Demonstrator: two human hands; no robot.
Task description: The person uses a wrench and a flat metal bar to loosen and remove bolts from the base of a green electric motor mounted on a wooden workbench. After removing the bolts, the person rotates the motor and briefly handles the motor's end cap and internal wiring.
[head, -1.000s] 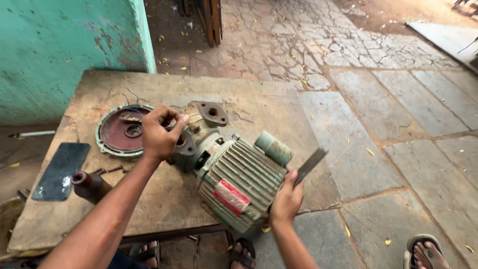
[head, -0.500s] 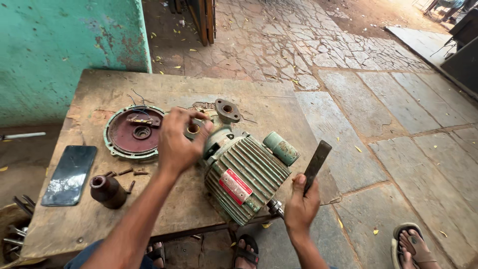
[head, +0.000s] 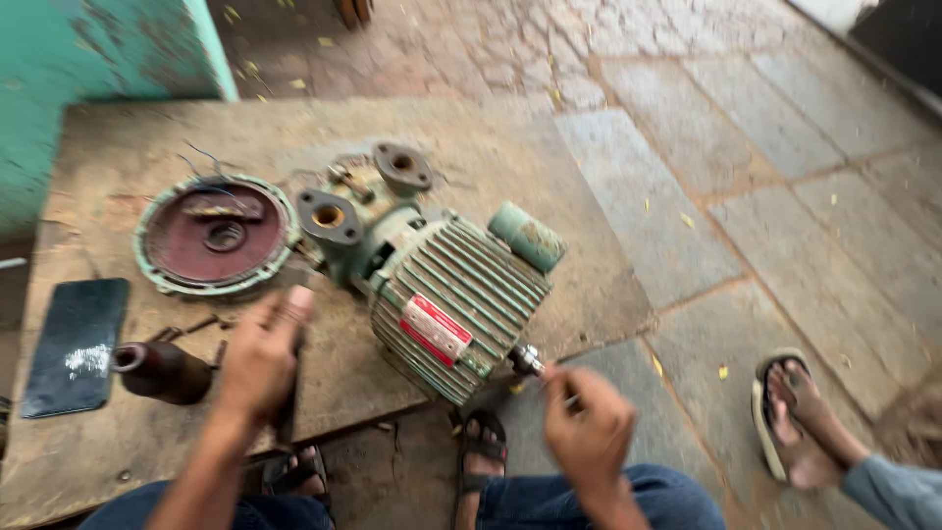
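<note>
Green ribbed motor [head: 456, 309] on counter [head: 118, 128] — both hands at its near side.

Left hand [head: 257, 353]: fingers curled loosely over the counter edge, hold unclear. Motor lies right of it, long axis running diagonally toward the right hand [head: 587, 430], nearer — pinched at the shaft end [head: 525, 360].

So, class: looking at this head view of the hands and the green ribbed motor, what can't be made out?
- Right hand: motion blur hides whether it grips anything.
- Left hand: the dark thing beneath it is covered and blurred.
- Motor: its far side faces away.
- Bystander's foot: the person is cut off by the frame edge.
</note>
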